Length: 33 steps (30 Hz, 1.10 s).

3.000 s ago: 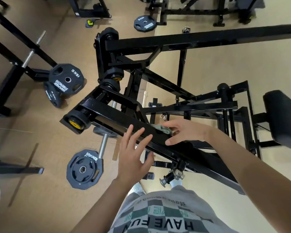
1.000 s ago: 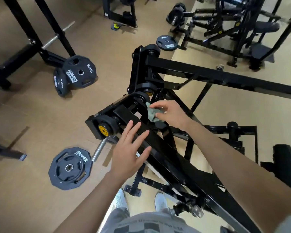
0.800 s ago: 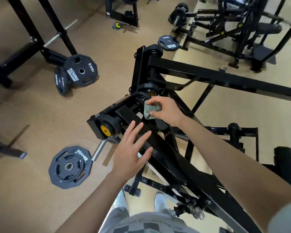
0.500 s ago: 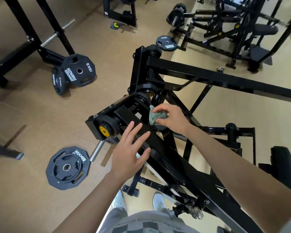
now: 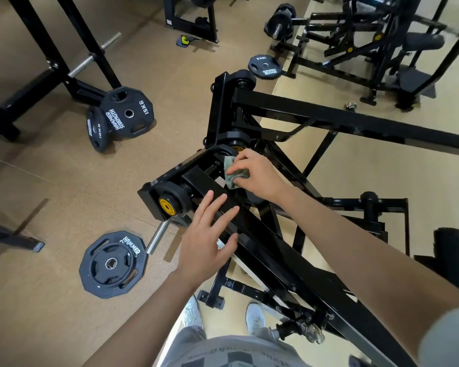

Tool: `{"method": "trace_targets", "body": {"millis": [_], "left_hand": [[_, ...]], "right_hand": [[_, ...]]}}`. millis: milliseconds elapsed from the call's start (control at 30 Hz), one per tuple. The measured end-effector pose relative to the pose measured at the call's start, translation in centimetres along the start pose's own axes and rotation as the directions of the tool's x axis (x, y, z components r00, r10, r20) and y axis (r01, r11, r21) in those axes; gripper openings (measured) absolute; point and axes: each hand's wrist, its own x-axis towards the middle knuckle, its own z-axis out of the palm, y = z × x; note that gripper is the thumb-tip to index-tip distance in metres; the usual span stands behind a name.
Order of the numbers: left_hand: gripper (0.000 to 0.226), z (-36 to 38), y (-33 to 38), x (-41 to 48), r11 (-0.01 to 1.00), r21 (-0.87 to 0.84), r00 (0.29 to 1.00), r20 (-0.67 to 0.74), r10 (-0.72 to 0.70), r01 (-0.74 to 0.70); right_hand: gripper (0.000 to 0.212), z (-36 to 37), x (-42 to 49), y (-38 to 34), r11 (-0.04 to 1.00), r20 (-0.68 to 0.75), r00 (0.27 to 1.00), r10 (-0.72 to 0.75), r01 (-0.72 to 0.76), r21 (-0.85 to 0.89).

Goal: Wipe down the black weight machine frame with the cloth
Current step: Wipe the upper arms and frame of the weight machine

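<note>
**Cloth held at the frame's pivot**

The right hand grips a bunched grey-green cloth, fingers curled over it. It holds the cloth against the black frame at the upper pivot, near the top end of the sloping beam. The left hand lies on that beam lower down, fingers straight and spread, holding nothing. Just left of it is a yellow-capped roller, with a chrome peg below. One plate lies flat on the tan floor. A pair of plates leans by a rack farther off.
</note>
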Motion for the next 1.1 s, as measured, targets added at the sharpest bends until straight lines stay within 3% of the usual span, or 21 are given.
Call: {"method": "trace_targets", "body": {"millis": [233,500,733,900,1100], "left_hand": [[0.052,0.4,-0.2,-0.2,1.000,-0.010,1.000,-0.013,0.017,-0.017],[0.052,0.4,0.0,-0.2,1.000,-0.004,1.000,-0.029,0.006,-0.006],[0.049,0.1,0.2,-0.2,0.999,0.030,1.000,-0.023,0.018,-0.017],[0.052,0.0,0.4,-0.2,0.999,0.032,1.000,-0.005,0.008,-0.008],[0.051,-0.3,0.3,-0.7,1.000,0.006,0.999,-0.034,-0.002,0.002]], "right_hand": [[0.028,-1.5,-3.2,1.5,0.995,0.126,0.990,0.056,-0.045,-0.086],[0.026,-1.7,-9.1,2.5,0.978,0.089,0.974,0.207,-0.210,0.022],[0.025,-2.3,-12.2,1.7,0.981,0.092,0.977,0.194,-0.192,-0.034],[0.028,-2.4,-11.1,0.3,0.986,-0.020,0.991,0.129,-0.126,0.112],[0.038,-0.8,-8.0,-0.9,0.950,0.127,0.982,0.140,-0.170,0.261]]}}
